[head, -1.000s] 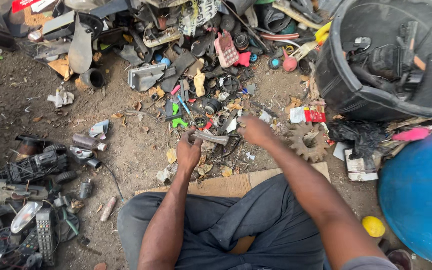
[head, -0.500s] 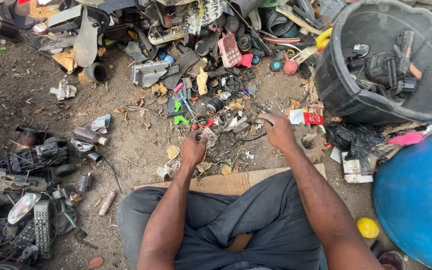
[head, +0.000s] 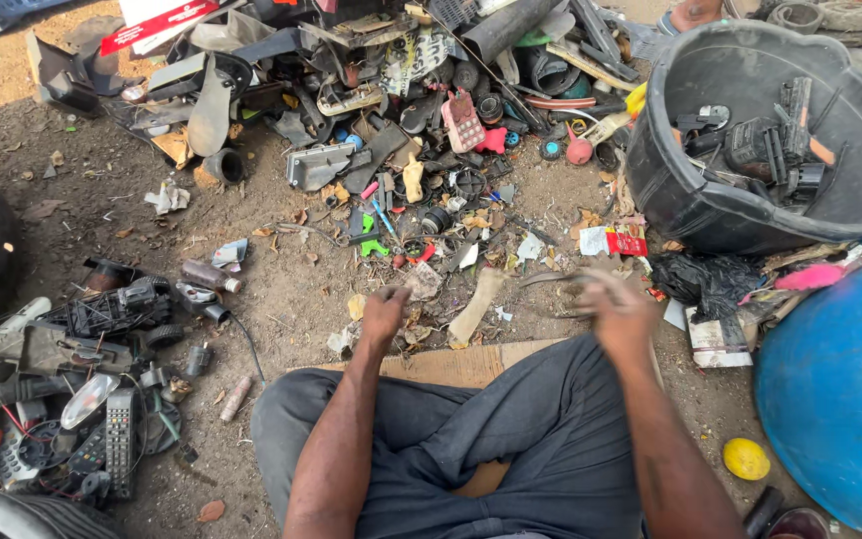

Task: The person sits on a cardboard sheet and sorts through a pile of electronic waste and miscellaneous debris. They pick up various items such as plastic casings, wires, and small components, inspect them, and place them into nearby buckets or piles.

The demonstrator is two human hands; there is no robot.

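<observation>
Left hand (head: 383, 311) is clenched, right hand (head: 616, 304) blurred, grip unreadable; both are hemmed by scrap pile (head: 431, 120), black tub (head: 690, 215), blue drum (head: 810, 399).

Head view, outdoor daylight, bright and even. Light is diffuse, from overhead; no hard cast shadows on the dirt ground (head: 102, 200). Soft shade only inside the black tub (head: 750, 130) and under the scrap pile (head: 431, 90). No glare, apart from mild sheen on the blue barrel (head: 820, 399). Focus is sharp across ground and debris. Right hand (head: 616, 304) is motion-blurred, its outline smeared; left hand (head: 386, 311) is slightly soft. Wide-angle lens: objects at the frame edges bow and stretch outward.
</observation>
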